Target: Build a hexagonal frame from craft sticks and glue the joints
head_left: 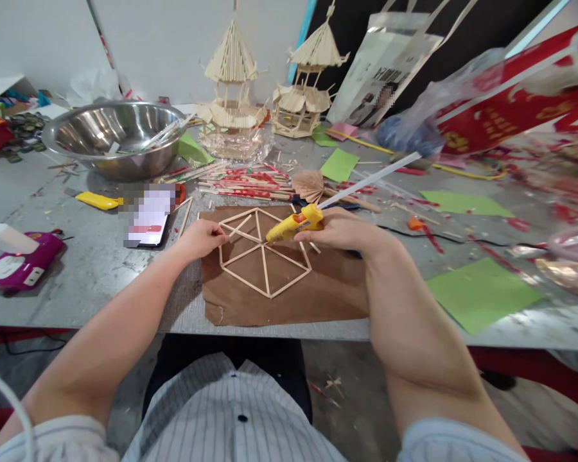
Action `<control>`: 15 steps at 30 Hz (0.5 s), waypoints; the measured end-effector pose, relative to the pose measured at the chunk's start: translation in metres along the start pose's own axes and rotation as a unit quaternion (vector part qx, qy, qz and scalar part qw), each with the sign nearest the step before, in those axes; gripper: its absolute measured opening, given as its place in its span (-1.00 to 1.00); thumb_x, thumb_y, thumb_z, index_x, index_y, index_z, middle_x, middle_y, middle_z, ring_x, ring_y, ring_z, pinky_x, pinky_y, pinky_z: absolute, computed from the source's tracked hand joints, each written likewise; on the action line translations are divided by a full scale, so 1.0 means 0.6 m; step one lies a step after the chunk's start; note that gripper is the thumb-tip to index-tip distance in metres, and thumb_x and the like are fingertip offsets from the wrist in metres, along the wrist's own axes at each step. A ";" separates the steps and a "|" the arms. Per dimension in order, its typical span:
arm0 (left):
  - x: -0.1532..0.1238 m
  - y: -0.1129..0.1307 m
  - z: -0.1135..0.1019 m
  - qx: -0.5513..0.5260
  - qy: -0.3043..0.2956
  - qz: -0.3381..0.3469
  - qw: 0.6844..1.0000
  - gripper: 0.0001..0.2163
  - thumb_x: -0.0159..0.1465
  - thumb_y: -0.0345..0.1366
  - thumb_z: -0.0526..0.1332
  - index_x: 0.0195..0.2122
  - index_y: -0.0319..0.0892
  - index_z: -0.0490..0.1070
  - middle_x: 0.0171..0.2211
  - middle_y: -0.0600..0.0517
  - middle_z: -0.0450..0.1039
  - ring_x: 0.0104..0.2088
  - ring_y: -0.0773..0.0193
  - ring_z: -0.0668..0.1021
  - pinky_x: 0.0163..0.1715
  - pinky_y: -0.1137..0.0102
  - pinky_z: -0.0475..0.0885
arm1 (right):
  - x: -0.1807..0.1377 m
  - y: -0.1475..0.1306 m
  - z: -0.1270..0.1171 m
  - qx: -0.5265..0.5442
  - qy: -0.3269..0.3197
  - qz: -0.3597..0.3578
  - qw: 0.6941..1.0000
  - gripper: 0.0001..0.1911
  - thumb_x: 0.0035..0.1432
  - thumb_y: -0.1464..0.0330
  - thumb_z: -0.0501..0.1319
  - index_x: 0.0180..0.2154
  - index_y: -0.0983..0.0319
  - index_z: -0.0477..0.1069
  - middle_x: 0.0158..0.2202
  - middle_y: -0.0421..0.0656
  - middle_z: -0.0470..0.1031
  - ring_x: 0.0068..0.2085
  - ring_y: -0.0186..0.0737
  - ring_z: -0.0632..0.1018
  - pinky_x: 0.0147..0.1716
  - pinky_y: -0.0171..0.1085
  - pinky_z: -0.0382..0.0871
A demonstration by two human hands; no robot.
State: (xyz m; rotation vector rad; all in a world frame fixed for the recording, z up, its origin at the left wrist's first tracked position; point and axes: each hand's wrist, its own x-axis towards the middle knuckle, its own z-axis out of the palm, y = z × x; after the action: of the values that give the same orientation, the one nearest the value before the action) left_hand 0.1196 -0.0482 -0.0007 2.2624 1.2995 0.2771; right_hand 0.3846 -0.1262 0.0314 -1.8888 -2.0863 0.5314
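Note:
My right hand (340, 230) is wrapped round a yellow glue gun (291, 224). A long white glue stick (373, 179) juts from its back, and its nozzle points at the centre of a flat six-sided frame of thin wooden sticks (266, 273). The frame, with spokes meeting in the middle, lies on a brown cardboard sheet (327, 298). At the frame's upper left corner, the fingers of my left hand (203, 240) pinch a short wooden stick (241, 226), which slants across the frame. Whether the nozzle touches the wood I cannot tell.
Behind the cardboard lie many red-and-wood sticks (250, 183). Two stick-built pavilions (234, 83) stand at the back beside a steel bowl (115, 141). To the left are a phone (149, 215), a yellow cutter (96, 201) and a purple device (22, 260); green paper (484, 292) lies right.

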 end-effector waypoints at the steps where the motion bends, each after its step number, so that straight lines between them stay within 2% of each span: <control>1: 0.000 0.000 0.000 0.001 -0.001 0.001 1.000 -0.78 0.05 -0.19 0.09 -0.50 -0.23 0.43 -0.63 0.10 0.33 -0.59 0.43 0.29 -0.56 0.48 0.12 | 0.000 -0.001 -0.001 -0.003 -0.007 0.007 1.000 -0.61 -0.16 0.02 0.15 -0.35 0.14 0.46 -0.45 -0.25 0.46 -0.41 -0.23 0.44 -0.42 -0.29 0.28; 4: 0.001 -0.001 0.000 0.007 0.000 0.003 1.000 -0.78 0.05 -0.19 0.10 -0.50 -0.22 0.44 -0.63 0.10 0.33 -0.59 0.43 0.30 -0.56 0.48 0.12 | -0.001 -0.004 -0.003 -0.012 -0.029 0.025 0.999 -0.59 -0.15 0.00 0.13 -0.36 0.14 0.45 -0.47 -0.24 0.45 -0.41 -0.22 0.44 -0.44 -0.29 0.27; 15: -0.001 0.001 -0.001 0.006 0.002 0.003 1.000 -0.79 0.05 -0.20 0.10 -0.51 -0.22 0.44 -0.64 0.10 0.32 -0.59 0.43 0.28 -0.56 0.48 0.13 | 0.000 -0.006 -0.004 -0.005 -0.051 0.004 0.999 -0.60 -0.11 0.04 0.13 -0.30 0.14 0.46 -0.47 -0.24 0.45 -0.43 -0.24 0.44 -0.43 -0.29 0.27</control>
State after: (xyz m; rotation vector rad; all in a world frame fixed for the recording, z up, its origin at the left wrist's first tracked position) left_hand 0.1196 -0.0488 0.0002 2.2780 1.2995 0.2762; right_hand 0.3825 -0.1265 0.0349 -1.9141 -2.1487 0.6338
